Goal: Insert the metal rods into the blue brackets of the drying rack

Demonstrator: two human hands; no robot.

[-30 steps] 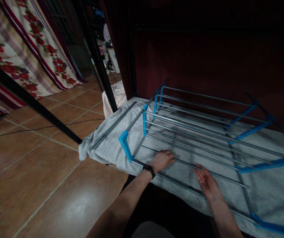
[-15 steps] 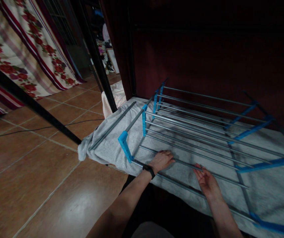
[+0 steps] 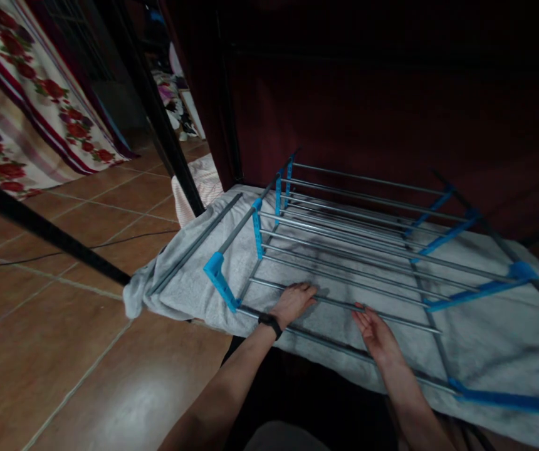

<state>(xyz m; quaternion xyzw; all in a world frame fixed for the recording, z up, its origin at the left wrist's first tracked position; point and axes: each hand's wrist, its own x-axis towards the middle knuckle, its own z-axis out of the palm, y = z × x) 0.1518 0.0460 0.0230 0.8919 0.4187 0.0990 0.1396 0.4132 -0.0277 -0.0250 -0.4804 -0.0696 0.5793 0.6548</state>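
Observation:
A rack of thin grey metal rods with blue plastic connectors point(image 3: 221, 282) lies on a grey blanket point(image 3: 499, 338). My left hand point(image 3: 296, 300), with a dark band at the wrist, rests palm down with its fingers curled over one metal rod point(image 3: 335, 302) near the front of the rack. Further right along that same rod, my right hand point(image 3: 377, 332) is turned palm up, its fingertips closed on the rod. A thicker front bar point(image 3: 330, 341) passes below both hands. The undersides of the left fingers are hidden.
A loose grey tube point(image 3: 194, 247) lies on the blanket's left part. Black metal posts point(image 3: 170, 119) stand at the left, with a dark red panel point(image 3: 368, 119) behind. A floral curtain point(image 3: 29, 94) hangs over the tiled floor point(image 3: 86, 300), where a thin cable point(image 3: 123, 239) runs.
My view has turned slightly right, so the rack and blanket appear further left. Both hands keep about the same places on the rod.

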